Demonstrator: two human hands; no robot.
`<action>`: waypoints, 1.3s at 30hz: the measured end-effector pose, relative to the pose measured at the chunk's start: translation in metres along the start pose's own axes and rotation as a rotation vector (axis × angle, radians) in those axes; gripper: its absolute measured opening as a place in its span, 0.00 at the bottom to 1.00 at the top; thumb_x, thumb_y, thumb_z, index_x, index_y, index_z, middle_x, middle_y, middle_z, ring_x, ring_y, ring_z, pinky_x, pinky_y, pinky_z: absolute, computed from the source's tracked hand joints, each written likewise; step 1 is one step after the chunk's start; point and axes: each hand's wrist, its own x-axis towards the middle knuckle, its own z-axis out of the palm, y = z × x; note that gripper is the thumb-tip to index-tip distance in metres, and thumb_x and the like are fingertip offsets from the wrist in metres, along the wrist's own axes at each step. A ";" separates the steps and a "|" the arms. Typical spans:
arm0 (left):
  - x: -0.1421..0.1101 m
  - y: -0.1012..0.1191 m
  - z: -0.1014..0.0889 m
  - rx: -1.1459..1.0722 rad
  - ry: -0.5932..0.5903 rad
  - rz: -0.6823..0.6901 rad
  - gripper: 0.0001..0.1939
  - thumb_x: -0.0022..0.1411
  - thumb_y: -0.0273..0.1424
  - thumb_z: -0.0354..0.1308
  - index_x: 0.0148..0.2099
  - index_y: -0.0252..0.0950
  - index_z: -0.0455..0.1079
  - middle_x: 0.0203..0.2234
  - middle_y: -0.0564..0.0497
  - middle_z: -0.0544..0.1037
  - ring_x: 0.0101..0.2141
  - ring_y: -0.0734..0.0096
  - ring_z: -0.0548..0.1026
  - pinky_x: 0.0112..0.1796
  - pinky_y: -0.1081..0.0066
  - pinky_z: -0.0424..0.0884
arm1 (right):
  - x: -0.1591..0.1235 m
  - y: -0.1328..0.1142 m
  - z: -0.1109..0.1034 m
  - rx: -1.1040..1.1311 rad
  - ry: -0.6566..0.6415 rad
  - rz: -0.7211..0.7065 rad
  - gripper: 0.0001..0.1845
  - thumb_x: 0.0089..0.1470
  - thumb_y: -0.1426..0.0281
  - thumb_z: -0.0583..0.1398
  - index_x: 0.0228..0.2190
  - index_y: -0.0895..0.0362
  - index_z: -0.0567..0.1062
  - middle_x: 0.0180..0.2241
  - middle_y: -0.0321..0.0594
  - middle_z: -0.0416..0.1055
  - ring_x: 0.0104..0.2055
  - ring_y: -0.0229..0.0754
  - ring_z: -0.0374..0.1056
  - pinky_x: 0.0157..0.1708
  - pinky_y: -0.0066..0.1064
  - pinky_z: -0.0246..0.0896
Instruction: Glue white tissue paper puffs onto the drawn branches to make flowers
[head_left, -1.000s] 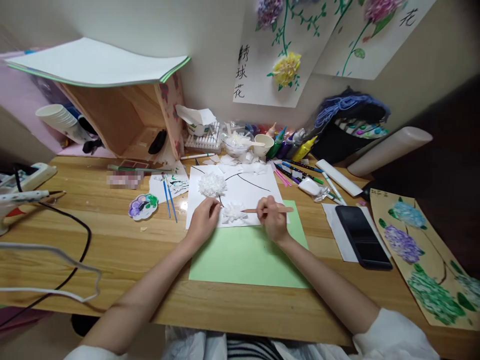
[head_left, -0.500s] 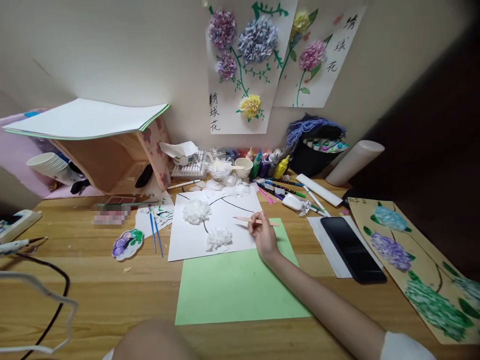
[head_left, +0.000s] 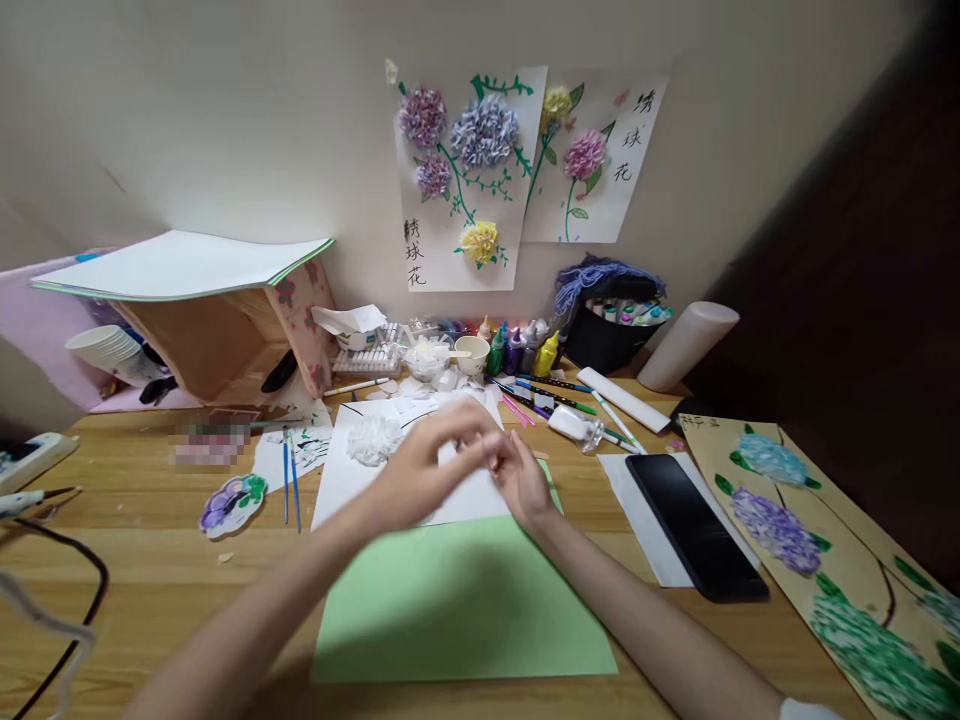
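Note:
My right hand (head_left: pixel 527 482) is closed round a pencil (head_left: pixel 539 456); only a short piece of its wooden shaft shows behind the fingers. My left hand (head_left: pixel 427 462) arches over the paper, thumb and fingers curved together at my right fingertips. Motion blurs it, and anything pinched there is hidden. Beneath both hands lies a white sheet (head_left: pixel 335 500) with dark drawn lines. One crumpled white paper flower (head_left: pixel 373 441) shows on it; my left hand covers the area where a second one sat. A green sheet (head_left: pixel 465 610) lies under the white one, nearer me.
Left of the sheets are two blue brushes (head_left: pixel 294 485) and a paint palette (head_left: pixel 232 503). Paint bottles (head_left: pixel 513 352), a paper cup (head_left: pixel 471 355) and scattered pens stand or lie behind. A phone (head_left: pixel 697 525) and a flower picture (head_left: pixel 795 500) lie right, a cable (head_left: pixel 82 555) left.
My left hand has come in from the lower left and met my right fingers over the white sheet. My right hand still holds the pencil. The view has tilted up slightly.

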 end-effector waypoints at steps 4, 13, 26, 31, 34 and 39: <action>0.057 -0.029 -0.003 0.372 -0.053 -0.323 0.16 0.62 0.35 0.51 0.51 0.34 0.64 0.47 0.45 0.69 0.43 0.66 0.70 0.42 0.60 0.70 | 0.006 -0.002 -0.005 0.113 0.008 -0.032 0.15 0.48 0.57 0.59 0.22 0.55 0.65 0.15 0.31 0.62 0.19 0.32 0.56 0.20 0.23 0.52; 0.077 -0.069 0.019 0.687 -0.074 -0.606 0.04 0.49 0.28 0.59 0.28 0.32 0.72 0.32 0.42 0.77 0.39 0.58 0.73 0.38 0.67 0.67 | 0.005 0.000 -0.007 0.074 -0.035 -0.049 0.15 0.48 0.57 0.59 0.22 0.56 0.67 0.15 0.32 0.63 0.19 0.33 0.57 0.20 0.23 0.53; 0.015 -0.015 -0.028 0.026 0.089 -0.376 0.13 0.53 0.38 0.58 0.32 0.32 0.67 0.29 0.47 0.77 0.32 0.69 0.75 0.34 0.72 0.68 | 0.002 -0.001 -0.005 -0.127 -0.056 -0.110 0.18 0.49 0.53 0.56 0.21 0.55 0.65 0.15 0.32 0.62 0.19 0.34 0.57 0.20 0.26 0.52; -0.055 0.004 -0.051 -0.247 -0.014 -0.499 0.14 0.48 0.38 0.64 0.28 0.32 0.66 0.24 0.51 0.74 0.27 0.75 0.72 0.31 0.75 0.66 | -0.020 0.004 0.004 -0.358 -0.291 -0.227 0.21 0.56 0.54 0.51 0.20 0.55 0.66 0.16 0.32 0.61 0.19 0.34 0.56 0.23 0.27 0.51; -0.083 -0.004 -0.058 -0.297 -0.092 -0.540 0.13 0.47 0.36 0.65 0.28 0.32 0.67 0.25 0.52 0.74 0.27 0.77 0.70 0.31 0.76 0.66 | -0.034 0.010 0.011 -0.545 -0.473 -0.168 0.23 0.59 0.56 0.48 0.21 0.56 0.68 0.17 0.34 0.63 0.21 0.34 0.58 0.25 0.29 0.53; -0.103 -0.017 -0.053 -0.307 -0.253 -0.536 0.14 0.46 0.35 0.66 0.31 0.32 0.69 0.25 0.52 0.73 0.27 0.77 0.69 0.31 0.76 0.65 | -0.040 0.016 0.018 -0.751 -0.576 -0.051 0.22 0.59 0.57 0.49 0.23 0.57 0.70 0.21 0.35 0.65 0.24 0.35 0.61 0.27 0.29 0.55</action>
